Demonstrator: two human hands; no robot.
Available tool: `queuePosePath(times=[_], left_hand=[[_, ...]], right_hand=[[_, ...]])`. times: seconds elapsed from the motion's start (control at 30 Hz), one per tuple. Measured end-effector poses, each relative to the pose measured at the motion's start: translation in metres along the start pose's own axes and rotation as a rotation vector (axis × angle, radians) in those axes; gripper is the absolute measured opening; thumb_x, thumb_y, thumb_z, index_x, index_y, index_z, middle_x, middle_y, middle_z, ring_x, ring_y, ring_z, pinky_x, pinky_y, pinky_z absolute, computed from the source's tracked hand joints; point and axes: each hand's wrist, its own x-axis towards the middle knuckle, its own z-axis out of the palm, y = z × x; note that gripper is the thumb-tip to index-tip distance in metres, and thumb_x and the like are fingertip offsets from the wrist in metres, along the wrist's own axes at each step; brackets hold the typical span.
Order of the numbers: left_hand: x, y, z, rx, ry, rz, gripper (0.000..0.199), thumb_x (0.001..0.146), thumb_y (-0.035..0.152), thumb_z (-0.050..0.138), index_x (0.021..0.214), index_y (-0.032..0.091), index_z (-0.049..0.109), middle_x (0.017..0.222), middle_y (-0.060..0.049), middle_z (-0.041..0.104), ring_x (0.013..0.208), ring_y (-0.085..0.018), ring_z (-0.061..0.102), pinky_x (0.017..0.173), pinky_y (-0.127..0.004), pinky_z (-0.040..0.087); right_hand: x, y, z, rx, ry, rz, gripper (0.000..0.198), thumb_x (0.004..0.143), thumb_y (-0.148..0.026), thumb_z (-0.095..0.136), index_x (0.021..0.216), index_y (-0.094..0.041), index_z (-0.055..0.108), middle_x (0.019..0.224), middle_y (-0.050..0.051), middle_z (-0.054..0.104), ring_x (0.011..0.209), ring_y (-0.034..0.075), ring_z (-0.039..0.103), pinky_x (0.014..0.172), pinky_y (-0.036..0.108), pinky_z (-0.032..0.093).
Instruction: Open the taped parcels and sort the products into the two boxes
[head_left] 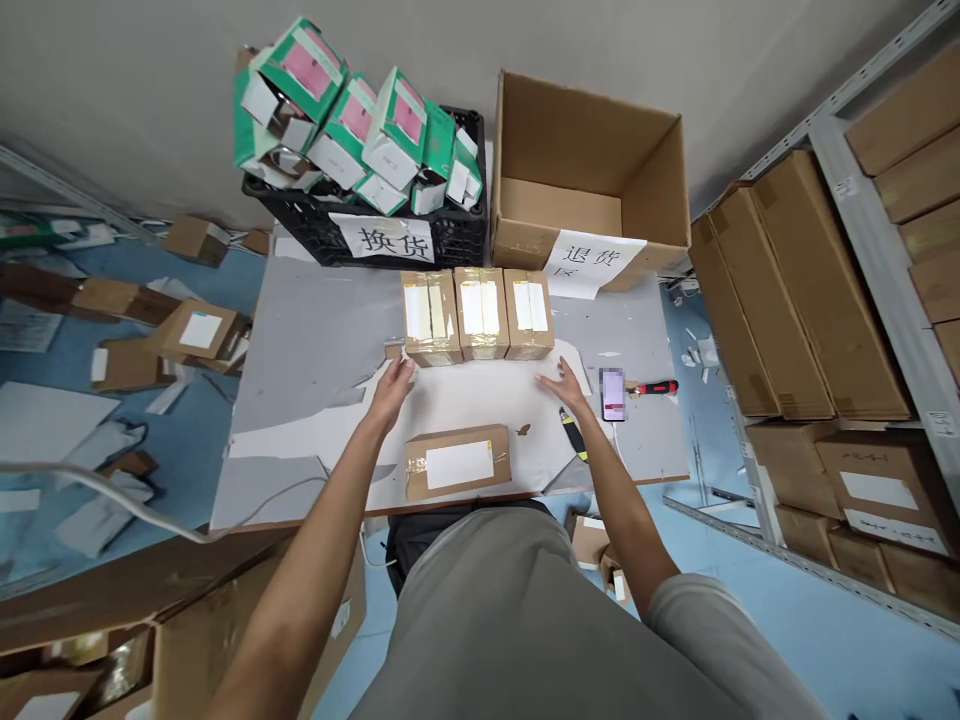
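Three taped cardboard boxes with white labels stand side by side across the middle of the table: a left box (431, 318), a middle box (481, 312) and a right box (529, 314). My left hand (393, 388) is open beside the lower left corner of the left box, holding nothing; I cannot tell if its fingertips touch the box. My right hand (564, 385), fingers spread and bare of any object, is apart from the right box, below its lower right corner. Close to my body lies another labelled cardboard box (458, 462). Under my right hand rests a yellow-and-black utility knife (573, 434).
Behind the boxes stand a black crate (296, 222) full of green-and-white packages and a large open carton (517, 238) with a paper sign. At the right lie a phone (613, 394) on a cable and a red-black screwdriver (657, 388). Shelves (847, 180) flank the table's right.
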Motion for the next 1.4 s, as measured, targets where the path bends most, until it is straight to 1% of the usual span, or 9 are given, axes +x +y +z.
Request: queuePosePath(times=[0.1,0.23,0.43,0.57,0.7,0.97,1.1,1.27,1.4], left_hand=[[-0.047,-0.043,-0.014,-0.04,0.003,-0.053,0.086,0.108,0.067,0.073,0.18,0.025,0.052,0.194,-0.019,0.04,0.179,-0.035,0.044,0.143,-0.052,0.043],[-0.107,-0.104,-0.027,-0.104,0.036,-0.171,0.094,0.11,0.077,0.059,0.185,0.023,0.044,0.194,-0.019,0.04,0.182,-0.034,0.039,0.147,-0.053,0.036],[-0.161,-0.147,-0.026,-0.073,0.08,-0.061,0.101,0.101,0.091,0.065,0.178,0.027,0.057,0.191,-0.017,0.047,0.18,-0.037,0.042,0.148,-0.053,0.035],[-0.172,-0.146,-0.023,-0.035,0.122,0.117,0.105,0.089,0.088,0.084,0.168,0.021,0.066,0.177,-0.024,0.062,0.17,-0.042,0.057,0.144,-0.059,0.043],[-0.179,-0.141,-0.022,-0.001,0.092,0.26,0.095,0.093,0.08,0.085,0.166,0.022,0.067,0.167,-0.024,0.07,0.149,-0.039,0.073,0.128,-0.059,0.061],[-0.189,-0.14,-0.023,0.156,0.068,0.39,0.057,0.105,0.058,0.075,0.15,0.024,0.081,0.151,-0.016,0.075,0.129,-0.029,0.078,0.111,-0.043,0.068],[-0.184,-0.139,-0.024,0.141,0.039,0.375,0.053,0.104,0.051,0.077,0.149,0.024,0.081,0.145,-0.014,0.075,0.115,-0.025,0.079,0.097,-0.037,0.07],[-0.175,-0.141,-0.028,0.086,-0.019,0.367,0.054,0.098,0.048,0.082,0.146,0.024,0.083,0.14,-0.013,0.073,0.108,-0.024,0.079,0.095,-0.037,0.071],[-0.17,-0.143,-0.033,0.058,-0.085,0.344,0.055,0.094,0.045,0.084,0.145,0.023,0.083,0.141,-0.013,0.072,0.108,-0.025,0.078,0.096,-0.039,0.071]], right_hand=[[-0.042,0.053,-0.006,-0.235,0.085,0.008,0.113,0.073,-0.05,0.104,0.169,-0.007,0.063,0.169,0.031,0.066,0.161,0.044,0.061,0.139,0.057,0.047],[-0.1,0.104,-0.007,-0.447,0.174,-0.035,0.072,0.087,-0.038,0.091,0.152,-0.01,0.075,0.15,0.026,0.075,0.147,0.041,0.066,0.132,0.054,0.052],[-0.135,0.113,0.001,-0.522,0.169,-0.06,0.048,0.098,-0.026,0.071,0.143,-0.01,0.079,0.136,0.022,0.08,0.128,0.033,0.074,0.122,0.046,0.057],[-0.136,0.091,0.011,-0.438,0.182,-0.061,0.045,0.095,-0.03,0.076,0.134,-0.011,0.083,0.132,0.021,0.083,0.119,0.029,0.078,0.118,0.044,0.062],[-0.141,0.053,0.015,-0.304,0.132,-0.129,0.043,0.095,-0.041,0.077,0.126,-0.012,0.085,0.13,0.019,0.084,0.117,0.027,0.08,0.113,0.043,0.066],[-0.163,-0.027,0.038,-0.12,-0.298,-0.386,0.048,0.095,-0.06,0.076,0.12,-0.02,0.087,0.129,0.01,0.08,0.094,0.02,0.08,0.091,0.034,0.069],[-0.176,-0.053,0.07,-0.311,-0.561,-0.466,0.046,0.107,-0.055,0.064,0.122,-0.017,0.087,0.119,0.009,0.082,0.086,0.019,0.077,0.082,0.031,0.064],[-0.193,-0.092,0.101,-0.681,-0.746,-0.667,0.037,0.118,-0.041,0.064,0.14,-0.02,0.085,0.138,0.011,0.086,0.116,0.027,0.077,0.104,0.035,0.057],[-0.205,-0.12,0.115,-0.997,-0.838,-0.736,0.038,0.126,-0.036,0.056,0.152,-0.024,0.08,0.135,0.011,0.084,0.119,0.028,0.076,0.096,0.033,0.051]])
